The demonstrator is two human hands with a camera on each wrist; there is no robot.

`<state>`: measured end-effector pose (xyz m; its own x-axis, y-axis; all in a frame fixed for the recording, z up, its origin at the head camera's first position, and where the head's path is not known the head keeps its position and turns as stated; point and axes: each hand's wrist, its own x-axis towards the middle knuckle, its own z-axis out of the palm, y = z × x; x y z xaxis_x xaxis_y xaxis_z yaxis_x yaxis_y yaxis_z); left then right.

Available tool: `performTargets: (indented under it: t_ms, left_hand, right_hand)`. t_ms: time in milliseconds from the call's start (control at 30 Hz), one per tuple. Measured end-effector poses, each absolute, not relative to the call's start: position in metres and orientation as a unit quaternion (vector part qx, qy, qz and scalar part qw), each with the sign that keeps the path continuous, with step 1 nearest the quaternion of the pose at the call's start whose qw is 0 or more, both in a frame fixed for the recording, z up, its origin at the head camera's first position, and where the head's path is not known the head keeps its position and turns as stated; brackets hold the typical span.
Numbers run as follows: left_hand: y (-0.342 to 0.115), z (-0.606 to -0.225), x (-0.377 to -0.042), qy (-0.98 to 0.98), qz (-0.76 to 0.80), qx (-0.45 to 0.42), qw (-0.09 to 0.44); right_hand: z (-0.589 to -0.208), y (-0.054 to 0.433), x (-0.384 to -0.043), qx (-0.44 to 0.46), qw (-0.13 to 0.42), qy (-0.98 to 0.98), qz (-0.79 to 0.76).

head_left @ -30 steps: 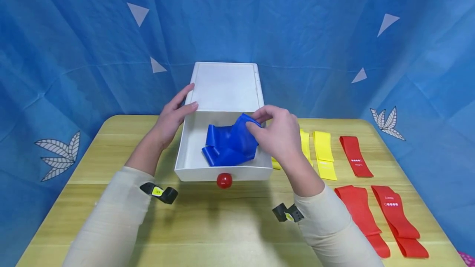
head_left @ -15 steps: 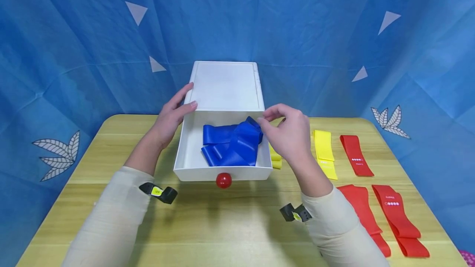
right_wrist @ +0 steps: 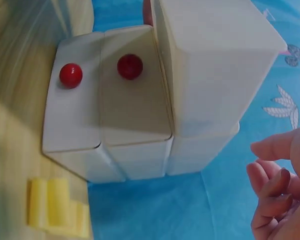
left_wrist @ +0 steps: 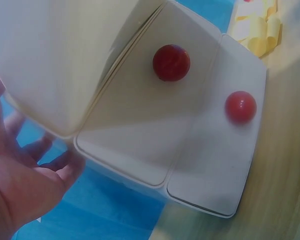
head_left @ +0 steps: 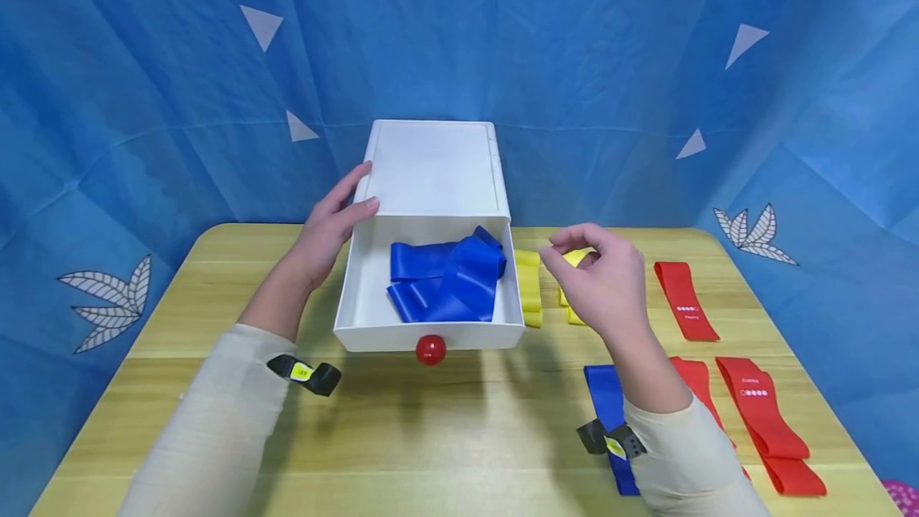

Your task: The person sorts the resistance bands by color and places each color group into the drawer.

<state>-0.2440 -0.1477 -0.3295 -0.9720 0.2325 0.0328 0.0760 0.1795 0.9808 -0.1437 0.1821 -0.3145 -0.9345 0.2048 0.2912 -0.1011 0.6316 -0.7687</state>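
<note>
A white cabinet point(head_left: 434, 170) has its top drawer point(head_left: 388, 339) pulled out, with a red knob on its front. Crumpled blue resistance bands point(head_left: 463, 278) lie inside the drawer. My left hand point(head_left: 316, 238) rests against the cabinet's left side, its thumb and fingers at the upper edge. To the right of the drawer, my right hand point(head_left: 606, 282) hovers over the yellow bands with loosely bent fingers and nothing in them. One yellow band point(head_left: 530, 290) lies beside the drawer; another yellow band point(head_left: 577, 317) is partly covered by my right hand.
A red band point(head_left: 687, 301) lies at the right rear of the wooden table point(head_left: 431, 453). Nearer are a longer red band point(head_left: 768, 429), another red one partly behind my right forearm, and a blue band point(head_left: 603, 389) under my wrist. A blue curtain point(head_left: 574, 86) hangs behind.
My right hand has let go of the blue band in the drawer and moved right, out over the table. My left hand has stayed on the cabinet.
</note>
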Motion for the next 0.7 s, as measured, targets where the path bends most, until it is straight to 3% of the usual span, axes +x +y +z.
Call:
performTargets:
  t_ms: [700]
  left_hand:
    - [-0.149, -0.330, -0.244, 0.767, 0.630, 0.106, 0.063]
  right_hand:
    - [-0.370, 0.239, -0.112, -0.041, 0.080, -0.902, 0.423]
